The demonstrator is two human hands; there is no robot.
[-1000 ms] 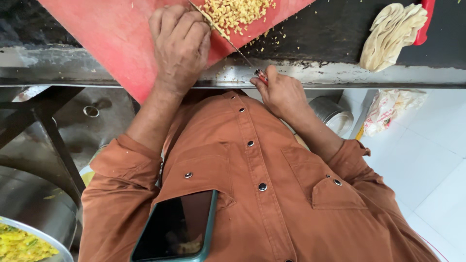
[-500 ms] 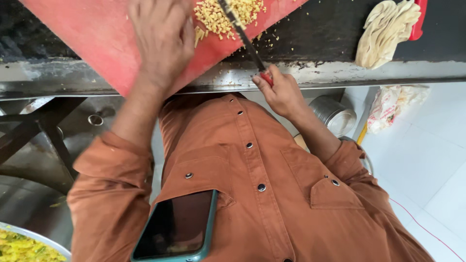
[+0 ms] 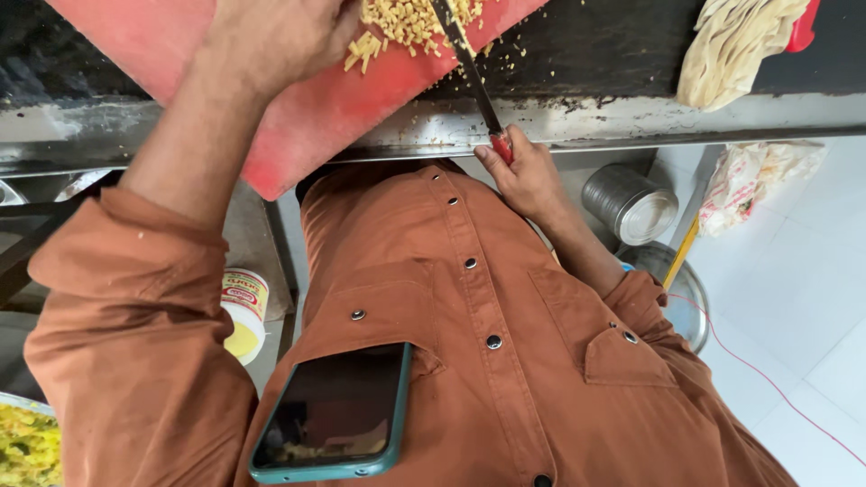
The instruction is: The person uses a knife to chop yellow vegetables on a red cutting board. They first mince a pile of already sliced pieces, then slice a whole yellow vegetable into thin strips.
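Right hand [image 3: 528, 176] closed around the red handle of a knife [image 3: 469, 68], fingers wrapped tight, thumb along the near side. Blade angled up and to the left from the counter's front edge, across onto the red cutting board [image 3: 298, 117], tip out of view past the top of the frame. Left hand [image 3: 275, 36] laid knuckles-up on the board, just left of the blade; fingers curled down beside the pile, fingertips cut off by the frame edge, so cannot tell whether pressing on anything. Between the two hands, a heap of chopped yellow pieces [image 3: 410, 18] on the board's far part, with loose bits strewn near the blade and over the dark countertop [image 3: 595, 45].

Board tilted on the counter, one corner hanging over the worn metal front edge [image 3: 686, 113]. To the far right on the counter, a stack of pale folded flatbreads [image 3: 735, 50], with something red just behind.

Closer in, a rust-orange buttoned shirt [image 3: 469, 361], sleeves rolled at the forearms, a phone in a teal case [image 3: 338, 415] sticking out of the chest pocket. Under the counter, a metal tin [image 3: 631, 203] on its side, a round steel lid or plate [image 3: 681, 289], a crumpled plastic bag [image 3: 753, 180], a thin red cord [image 3: 767, 388] over white floor tiles. Lower left, a white tub with a yellow-and-red label [image 3: 244, 311] and the rim of a dish of yellow food [image 3: 27, 446].
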